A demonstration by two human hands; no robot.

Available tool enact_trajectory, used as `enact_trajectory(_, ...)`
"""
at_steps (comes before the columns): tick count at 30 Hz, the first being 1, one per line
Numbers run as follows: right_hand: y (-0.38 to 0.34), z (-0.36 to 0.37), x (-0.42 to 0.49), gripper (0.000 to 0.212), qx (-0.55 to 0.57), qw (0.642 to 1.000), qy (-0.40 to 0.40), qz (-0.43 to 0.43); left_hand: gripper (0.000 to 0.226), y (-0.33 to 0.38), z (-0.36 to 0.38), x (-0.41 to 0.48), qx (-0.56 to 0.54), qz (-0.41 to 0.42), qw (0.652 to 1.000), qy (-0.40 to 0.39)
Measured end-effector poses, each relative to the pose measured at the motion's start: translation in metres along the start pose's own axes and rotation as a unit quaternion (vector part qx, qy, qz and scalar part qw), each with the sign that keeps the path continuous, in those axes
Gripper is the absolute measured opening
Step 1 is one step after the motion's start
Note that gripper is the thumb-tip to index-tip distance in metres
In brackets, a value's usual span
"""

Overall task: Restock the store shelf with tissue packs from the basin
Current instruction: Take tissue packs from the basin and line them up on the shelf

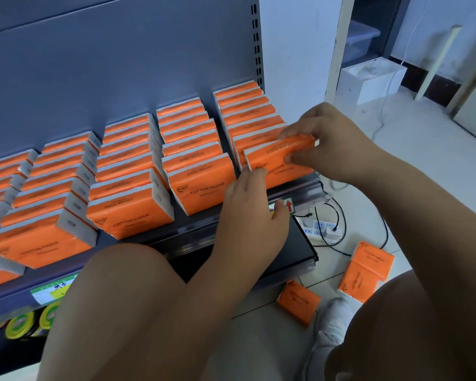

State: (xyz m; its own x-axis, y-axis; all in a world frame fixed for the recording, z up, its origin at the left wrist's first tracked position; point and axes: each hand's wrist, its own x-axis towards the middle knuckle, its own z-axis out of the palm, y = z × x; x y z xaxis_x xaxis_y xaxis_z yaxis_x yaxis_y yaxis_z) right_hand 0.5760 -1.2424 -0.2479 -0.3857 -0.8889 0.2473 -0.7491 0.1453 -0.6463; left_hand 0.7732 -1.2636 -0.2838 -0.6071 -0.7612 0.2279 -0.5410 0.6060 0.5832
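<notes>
Both hands meet at the right end of the grey store shelf point(193, 237), on the front tissue pack point(279, 160) of the rightmost row. The right hand point(330, 138) grips this orange pack from its right side, fingers curled over the top edge and thumb pressed on the printed face. The left hand point(254, 213) rests against the pack's lower left corner with its fingertips, the thumb down by the shelf's price rail point(300, 203); it is touching rather than clutching. The pack leans back against the row of tissue packs point(248, 111) behind it, at the very front of the shelf.

Further rows of orange packs point(127, 171) (all labelled "COTTON TISSUE") fill the shelf to the left, standing tilted, front to back. On the tiled floor point(412, 171) to the near right lie three loose packs: two overlapping point(368, 268) and one point(298, 301) apart from them, just beside a white shoe point(331, 325). A power strip point(320, 229) with black cables sits on the floor past the shelf's right end. Yellow-lidded jars point(19, 324) show on the level below, at the near left.
</notes>
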Motion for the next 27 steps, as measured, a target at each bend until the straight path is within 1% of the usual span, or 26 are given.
enact_trajectory(5, -0.001, 0.014, 0.005, 0.044, -0.014, 1.000, 0.012, 0.005, 0.053, -0.006, 0.000, 0.008, -0.026, -0.036, 0.999, -0.011)
enact_trajectory(9, -0.003, 0.023, 0.005, 0.049, -0.041, 0.999, 0.023, 0.015, 0.050, -0.007, 0.002, 0.009, -0.034, -0.045, 0.998, -0.009)
enact_trajectory(13, -0.008, 0.026, 0.000, 0.055, -0.077, 0.996, 0.037, 0.005, 0.051, -0.007, 0.002, 0.010, -0.047, -0.062, 0.997, -0.012)
enact_trajectory(17, -0.010, 0.028, -0.002, 0.056, -0.083, 0.996, 0.039, 0.021, 0.051, -0.005, 0.001, 0.007, -0.067, -0.071, 0.995, -0.021)
enact_trajectory(22, -0.013, 0.031, -0.007, 0.060, -0.099, 0.994, 0.040, 0.028, 0.043, -0.005, 0.001, 0.000, -0.068, -0.074, 0.995, -0.018)
enact_trajectory(24, -0.017, 0.033, -0.012, 0.057, -0.121, 0.991, 0.055, 0.017, 0.046, -0.005, -0.001, -0.005, -0.065, -0.070, 0.995, -0.014)
enact_trajectory(27, -0.028, 0.038, -0.024, 0.053, -0.124, 0.988, 0.083, -0.040, 0.050, -0.007, -0.009, -0.014, -0.053, -0.043, 0.998, 0.009)
